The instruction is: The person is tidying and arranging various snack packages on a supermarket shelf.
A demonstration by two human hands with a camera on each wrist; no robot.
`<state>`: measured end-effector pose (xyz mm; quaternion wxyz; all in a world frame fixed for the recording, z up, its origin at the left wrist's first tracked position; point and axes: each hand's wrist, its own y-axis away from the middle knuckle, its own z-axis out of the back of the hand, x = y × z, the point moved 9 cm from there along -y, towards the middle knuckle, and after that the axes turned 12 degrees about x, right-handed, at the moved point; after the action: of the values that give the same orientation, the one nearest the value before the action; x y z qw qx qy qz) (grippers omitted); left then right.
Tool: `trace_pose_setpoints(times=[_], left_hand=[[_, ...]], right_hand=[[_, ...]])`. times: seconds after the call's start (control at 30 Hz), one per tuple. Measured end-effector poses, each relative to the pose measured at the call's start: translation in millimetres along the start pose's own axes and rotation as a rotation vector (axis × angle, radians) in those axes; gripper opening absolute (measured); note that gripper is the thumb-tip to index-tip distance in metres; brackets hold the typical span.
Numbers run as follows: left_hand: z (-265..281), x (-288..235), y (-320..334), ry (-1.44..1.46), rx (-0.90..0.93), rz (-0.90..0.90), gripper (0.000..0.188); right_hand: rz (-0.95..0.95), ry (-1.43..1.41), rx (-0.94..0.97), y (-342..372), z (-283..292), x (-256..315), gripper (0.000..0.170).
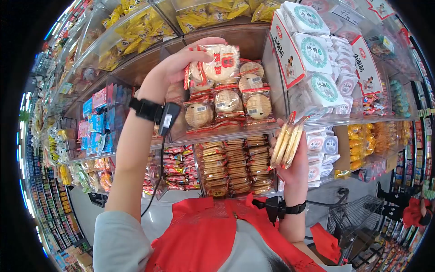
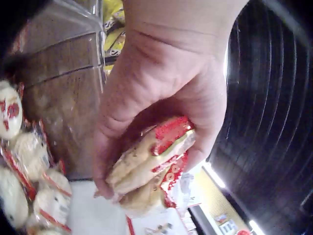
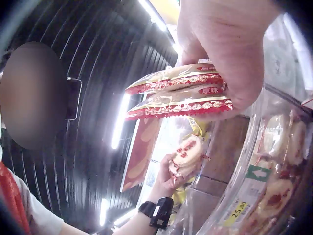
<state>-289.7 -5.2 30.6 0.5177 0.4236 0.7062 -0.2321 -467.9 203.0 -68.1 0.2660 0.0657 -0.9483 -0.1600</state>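
Note:
My left hand [image 1: 174,68] grips round wrapped crackers [image 1: 222,62] with red print above the upper bin. In the left wrist view, the thumb and fingers of the left hand [image 2: 166,83] curl round at least two stacked packets [image 2: 151,161]. To the right, at the shelf's front edge, my right hand [image 1: 297,161] holds two flat packets [image 1: 287,143] on edge. The right wrist view shows these red-edged packets [image 3: 181,93] pinched side by side by the right hand [image 3: 225,54]. Below my left hand, more round cracker packets [image 1: 226,102] lie in rows in the bin.
White packets [image 1: 312,54] are piled right of the bin, beside a printed sign [image 1: 286,52]. Yellow packets [image 1: 140,36] fill bins behind. Stacked crackers [image 1: 235,165] sit on the lower shelf. A shopping cart [image 1: 353,222] and a person in red [image 1: 414,211] are at the lower right.

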Motion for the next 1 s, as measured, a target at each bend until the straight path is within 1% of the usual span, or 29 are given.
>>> trace_pose_setpoints(times=[0.03, 0.07, 0.1, 0.13, 0.17, 0.2, 0.23, 0.27, 0.3, 0.33, 0.37, 0.4, 0.43, 0.47, 0.53, 0.57, 0.6, 0.63, 0.67, 0.7, 0.73, 0.77, 0.8, 0.83, 0.87, 0.9, 0.93, 0.97, 1.0], left_hand=[[-20, -7, 6, 0.056, 0.072, -0.045, 0.06], [-30, -5, 11, 0.052, 0.071, -0.04, 0.06], [-43, -8, 15, 0.099, 0.102, -0.115, 0.061], [-56, -11, 20, 0.147, 0.135, -0.191, 0.063], [-66, -6, 24, 0.13, 0.08, -0.155, 0.077], [-78, -2, 28, 0.092, 0.056, -0.137, 0.079], [-84, 5, 29, -0.012, 0.065, -0.154, 0.079], [-90, 12, 30, -0.116, 0.075, -0.171, 0.079], [-97, 20, 36, -0.301, 0.014, -0.111, 0.077], [-106, 22, 38, -0.513, 0.026, -0.107, 0.076], [-112, 23, 42, -0.539, -0.029, -0.064, 0.075], [-117, 24, 47, -0.567, -0.087, -0.019, 0.075], [-114, 29, 53, -0.562, -0.16, -0.035, 0.075], [-110, 35, 58, -0.567, -0.173, -0.032, 0.075], [-117, 42, 63, -0.605, -0.07, -0.053, 0.074], [-120, 38, 67, -0.669, -0.078, -0.063, 0.066], [-120, 36, 69, -0.669, -0.08, -0.06, 0.066], [-109, 43, 72, -0.482, -0.15, 0.016, 0.061], [-101, 51, 76, -0.295, -0.218, 0.09, 0.057], [-98, 50, 80, -0.155, -0.307, 0.106, 0.048], [-95, 52, 80, -0.156, -0.308, 0.106, 0.048], [-85, 54, 82, -0.108, -0.345, 0.072, 0.047], [-76, 54, 85, -0.06, -0.383, 0.037, 0.045], [-70, 59, 88, 0.001, -0.418, 0.1, 0.044], [-63, 62, 89, 0.001, -0.42, 0.099, 0.044], [-53, 63, 91, -0.058, -0.452, 0.064, 0.043], [-46, 61, 92, -0.117, -0.483, 0.03, 0.042], [-40, 55, 93, -0.175, -0.533, -0.026, 0.039], [-34, 55, 91, -0.176, -0.531, -0.026, 0.039]], right_hand=[[0.02, -0.066, 0.048, -2, -4, -1, 0.056], [0.039, -0.132, 0.096, -3, -6, -1, 0.055], [0.018, -0.295, 0.352, -4, -18, -4, 0.05], [0.018, -0.298, 0.351, -3, -27, -5, 0.05], [0.051, -0.263, 0.318, -2, -38, -4, 0.047], [0.085, -0.228, 0.284, -2, -44, -4, 0.045], [0.092, -0.266, 0.361, -3, -54, -7, 0.042], [0.07, -0.239, 0.418, -3, -69, -10, 0.043], [0.042, -0.199, 0.31, -3, -73, -16, 0.044], [0.015, -0.159, 0.202, -4, -72, -22, 0.044], [0.019, -0.14, 0.143, -7, -64, -26, 0.047], [0.018, -0.143, 0.147, -7, -60, -29, 0.047], [0.004, -0.121, 0.144, -6, -55, -32, 0.048], [-0.013, -0.098, 0.142, -6, -49, -35, 0.049], [-0.006, -0.104, 0.125, -5, -39, -36, 0.05], [-0.03, -0.142, 0.146, -2, -39, -36, 0.05], [-0.051, -0.179, 0.164, 0, -38, -35, 0.049], [-0.04, -0.223, 0.114, -3, -30, -33, 0.048], [-0.039, -0.224, 0.113, -4, -22, -31, 0.048], [-0.028, -0.396, 0.236, -6, -27, -27, 0.047], [-0.018, -0.568, 0.361, -6, -34, -21, 0.046], [0.043, -0.411, 0.298, -3, -25, -16, 0.044], [0.041, -0.411, 0.301, -2, -23, -15, 0.044], [0.045, -0.399, 0.245, -2, -15, -13, 0.044], [0.05, -0.387, 0.188, -2, -8, -13, 0.043], [0.041, -0.431, 0.234, -2, -11, -12, 0.043], [0.04, -0.431, 0.236, -2, -10, -13, 0.043], [0.021, -0.533, 0.231, -3, -7, -16, 0.046], [0.003, -0.634, 0.226, -3, -6, -19, 0.05]])
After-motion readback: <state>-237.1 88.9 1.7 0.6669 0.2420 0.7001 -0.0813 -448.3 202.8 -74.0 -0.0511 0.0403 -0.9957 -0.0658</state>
